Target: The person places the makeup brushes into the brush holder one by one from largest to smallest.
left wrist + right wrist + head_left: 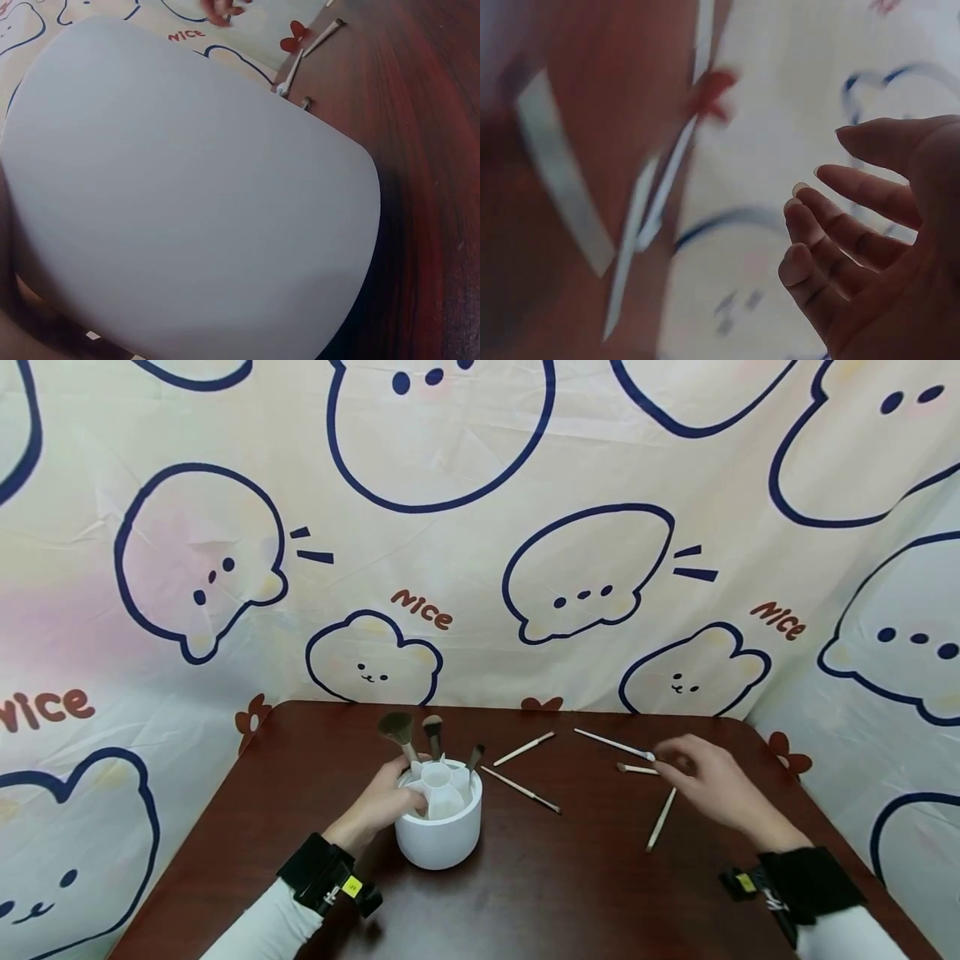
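In the head view my left hand [390, 795] grips a round white makeup brush holder [437, 843] by its left side, thumb over the rim. Several brushes stand in its divided insert, among them a wide fluffy brush [397, 728] and a dark-haired brush [432, 732]. The holder's smooth wall [195, 187] fills most of the left wrist view. On the right, my right hand [708, 781] hovers by loose makeup brushes, closest to a white-handled brush [611, 743] and a short-looking brush [636, 769]. Its fingers [855, 232] are loosely bent, holding nothing in the right wrist view.
Another brush [662, 820] lies below the right hand on the dark brown table [555, 893]. Two more, an upper brush [523, 749] and a lower brush [522, 790], lie right of the holder. A cartoon-printed cloth [472, 552] hangs behind the table and along its sides.
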The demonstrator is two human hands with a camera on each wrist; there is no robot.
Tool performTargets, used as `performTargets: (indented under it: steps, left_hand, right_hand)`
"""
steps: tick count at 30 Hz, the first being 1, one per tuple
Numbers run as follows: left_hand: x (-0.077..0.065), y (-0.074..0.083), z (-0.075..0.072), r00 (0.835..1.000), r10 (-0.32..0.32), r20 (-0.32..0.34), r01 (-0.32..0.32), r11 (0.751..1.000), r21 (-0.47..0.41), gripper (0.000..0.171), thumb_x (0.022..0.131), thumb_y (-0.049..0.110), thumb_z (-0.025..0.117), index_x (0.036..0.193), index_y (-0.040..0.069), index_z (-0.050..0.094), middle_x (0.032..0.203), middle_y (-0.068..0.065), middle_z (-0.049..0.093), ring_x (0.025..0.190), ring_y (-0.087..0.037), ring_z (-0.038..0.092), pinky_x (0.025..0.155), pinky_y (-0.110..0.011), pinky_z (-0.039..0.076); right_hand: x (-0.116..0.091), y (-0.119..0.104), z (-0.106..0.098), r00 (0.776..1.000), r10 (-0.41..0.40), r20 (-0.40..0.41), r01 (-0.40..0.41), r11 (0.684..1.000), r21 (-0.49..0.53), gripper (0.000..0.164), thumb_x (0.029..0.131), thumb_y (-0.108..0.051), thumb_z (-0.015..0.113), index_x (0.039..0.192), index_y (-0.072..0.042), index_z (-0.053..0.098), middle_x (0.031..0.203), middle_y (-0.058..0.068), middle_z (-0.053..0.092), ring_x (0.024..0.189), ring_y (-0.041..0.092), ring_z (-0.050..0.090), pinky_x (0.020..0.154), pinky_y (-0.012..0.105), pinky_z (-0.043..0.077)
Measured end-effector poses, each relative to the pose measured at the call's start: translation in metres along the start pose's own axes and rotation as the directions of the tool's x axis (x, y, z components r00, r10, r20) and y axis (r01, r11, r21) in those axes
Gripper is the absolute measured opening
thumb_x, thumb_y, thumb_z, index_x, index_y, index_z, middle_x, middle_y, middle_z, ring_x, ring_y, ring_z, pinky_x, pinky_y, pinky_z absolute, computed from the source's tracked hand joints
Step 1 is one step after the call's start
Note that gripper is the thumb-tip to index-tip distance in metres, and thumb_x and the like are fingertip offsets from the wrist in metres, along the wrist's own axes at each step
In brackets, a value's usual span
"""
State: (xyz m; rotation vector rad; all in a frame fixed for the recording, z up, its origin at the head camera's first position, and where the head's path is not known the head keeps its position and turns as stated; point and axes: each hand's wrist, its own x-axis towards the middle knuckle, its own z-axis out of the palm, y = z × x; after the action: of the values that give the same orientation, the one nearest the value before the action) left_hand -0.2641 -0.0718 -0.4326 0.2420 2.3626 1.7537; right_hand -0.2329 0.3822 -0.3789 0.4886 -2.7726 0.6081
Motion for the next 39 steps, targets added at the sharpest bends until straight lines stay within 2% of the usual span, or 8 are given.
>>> performTargets:
  steps: [4, 10, 13, 19, 22, 27, 33, 39]
  left_hand:
    - [-0.003, -0.004, 0.001, 1.000, -0.002, -0.014, 0.003, 1.000, 0.014, 0.070, 0.058, 0.000, 0.067, 0.126, 0.008, 0.052, 0.120, -0.007, 0.057, 0.107, -0.023, 0.048, 0.087, -0.047, 0.039]
    - [-0.007, -0.002, 0.000, 1.000, -0.005, -0.010, 0.005, 1.000, 0.016, 0.066, 0.062, 0.003, 0.068, 0.126, 0.007, 0.051, 0.123, -0.007, 0.055, 0.107, -0.023, 0.047, 0.089, -0.049, 0.039]
    - [-0.012, 0.008, -0.002, 1.000, 0.000, -0.002, 0.000, 1.000, 0.008, 0.064, 0.062, 0.001, 0.067, 0.123, 0.006, 0.052, 0.119, -0.007, 0.057, 0.104, -0.024, 0.049, 0.087, -0.048, 0.040]
    - [-0.025, 0.031, -0.005, 1.000, 0.014, 0.011, -0.014, 1.000, -0.004, 0.059, 0.064, -0.002, 0.064, 0.122, 0.004, 0.052, 0.116, -0.008, 0.058, 0.102, -0.024, 0.049, 0.087, -0.047, 0.040]
    - [-0.027, 0.034, -0.005, 1.000, 0.016, 0.009, -0.016, 1.000, -0.012, 0.058, 0.065, -0.001, 0.063, 0.122, 0.004, 0.052, 0.115, -0.009, 0.059, 0.103, -0.024, 0.049, 0.087, -0.047, 0.040]
    - [-0.028, 0.031, -0.003, 0.999, 0.034, 0.019, -0.033, 0.999, -0.024, 0.056, 0.066, -0.001, 0.063, 0.121, 0.003, 0.052, 0.113, -0.008, 0.059, 0.102, -0.023, 0.050, 0.088, -0.046, 0.040]
    - [-0.024, 0.027, -0.002, 0.999, 0.030, 0.015, -0.030, 0.999, -0.024, 0.058, 0.066, -0.001, 0.063, 0.122, 0.003, 0.051, 0.114, -0.009, 0.059, 0.103, -0.023, 0.050, 0.089, -0.047, 0.039]
    - [-0.009, 0.004, 0.000, 1.000, 0.005, -0.005, -0.005, 1.000, -0.026, 0.063, 0.064, 0.001, 0.065, 0.125, 0.007, 0.050, 0.118, -0.007, 0.057, 0.106, -0.023, 0.048, 0.089, -0.048, 0.038]
  right_hand:
    - [-0.040, 0.057, -0.009, 0.990, 0.107, 0.088, -0.100, 0.992, -0.078, 0.021, 0.089, -0.020, 0.063, 0.106, -0.009, 0.062, 0.099, 0.008, 0.059, 0.080, 0.020, 0.051, 0.062, 0.039, 0.044]
    - [-0.099, 0.127, -0.020, 0.908, 0.281, 0.311, -0.242, 0.957, -0.158, 0.022, 0.084, -0.012, 0.064, 0.106, -0.006, 0.063, 0.098, 0.008, 0.057, 0.069, 0.010, 0.045, 0.058, 0.032, 0.040]
    - [-0.118, 0.141, -0.020, 0.895, 0.304, 0.327, -0.270, 0.952, -0.146, 0.022, 0.081, -0.005, 0.063, 0.104, -0.006, 0.064, 0.103, 0.014, 0.055, 0.067, 0.007, 0.043, 0.057, 0.029, 0.039]
    - [-0.124, 0.136, -0.015, 0.910, 0.301, 0.284, -0.269, 0.952, -0.146, 0.026, 0.073, 0.002, 0.065, 0.095, -0.012, 0.065, 0.096, 0.008, 0.055, 0.071, 0.006, 0.047, 0.058, 0.029, 0.042]
    - [-0.119, 0.127, -0.011, 0.898, 0.317, 0.304, -0.277, 0.946, -0.167, 0.022, 0.072, 0.000, 0.068, 0.087, -0.014, 0.063, 0.086, 0.002, 0.053, 0.069, 0.009, 0.046, 0.058, 0.030, 0.041]
    - [-0.114, 0.113, -0.003, 0.864, 0.322, 0.388, -0.286, 0.946, -0.150, 0.018, 0.068, -0.005, 0.069, 0.075, -0.016, 0.056, 0.073, 0.001, 0.047, 0.062, 0.011, 0.041, 0.054, 0.029, 0.036]
    - [-0.105, 0.098, 0.000, 0.835, 0.203, 0.512, -0.199, 0.978, -0.063, 0.016, 0.069, -0.003, 0.063, 0.072, -0.014, 0.052, 0.064, -0.002, 0.045, 0.055, 0.007, 0.037, 0.048, 0.028, 0.031]
    - [-0.089, 0.068, -0.004, 0.864, 0.132, 0.487, -0.125, 0.991, -0.047, 0.017, 0.074, -0.003, 0.064, 0.074, -0.017, 0.055, 0.062, -0.007, 0.047, 0.054, 0.004, 0.039, 0.046, 0.026, 0.034]
